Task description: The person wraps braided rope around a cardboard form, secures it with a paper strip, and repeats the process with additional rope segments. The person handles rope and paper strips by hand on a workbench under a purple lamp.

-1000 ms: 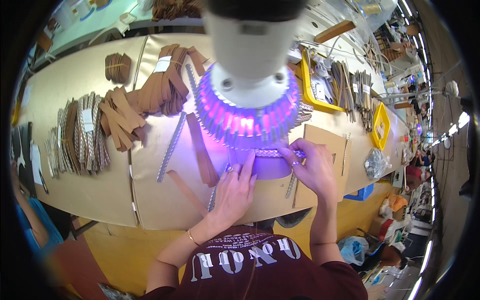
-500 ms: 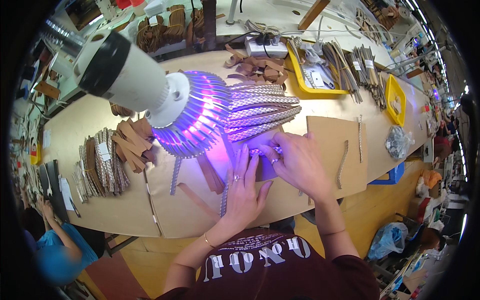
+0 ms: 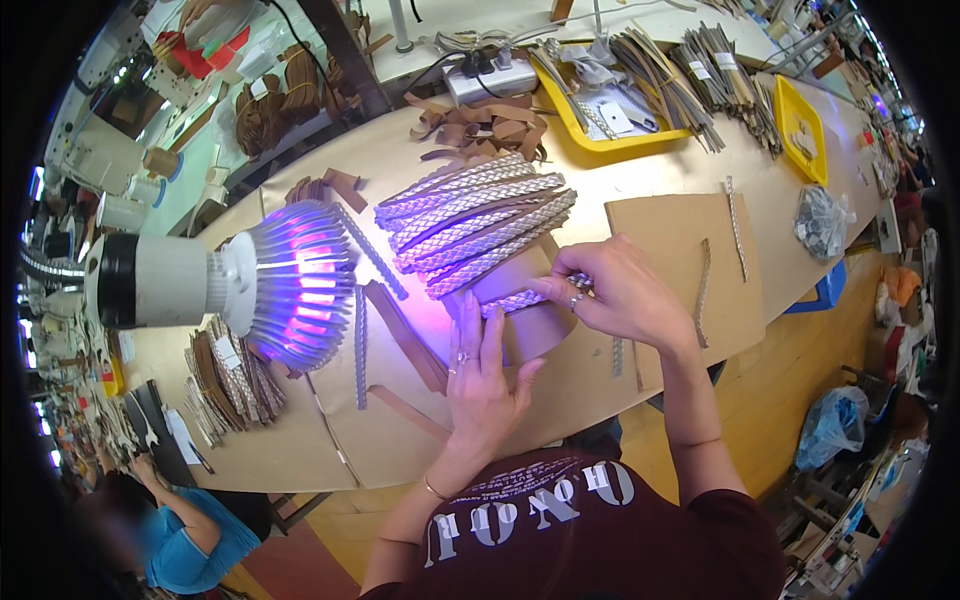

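A short silvery braided strap point(image 3: 517, 301) lies across a brown curved piece point(image 3: 540, 332) on the table, under purple lamp light. My left hand point(image 3: 482, 375) rests with its fingers stretched out flat, fingertips at the strap's left end. My right hand point(image 3: 625, 297) is closed in a pinch on the strap's right end, thumb and forefinger pressed together. Just beyond my hands lies a row of braided straps point(image 3: 480, 215), side by side.
A large finned lamp point(image 3: 295, 285) hangs left of my hands. Brown strips point(image 3: 405, 335) and bundled straps point(image 3: 235, 380) lie near it. A cardboard sheet point(image 3: 670, 270) is at right; a yellow tray point(image 3: 600, 140) stands behind. A co-worker point(image 3: 195, 525) sits at lower left.
The view has turned, so the lamp appears farther left and uncovers more of the braided row. Both hands stay at the strap, my left flat and my right pinching.
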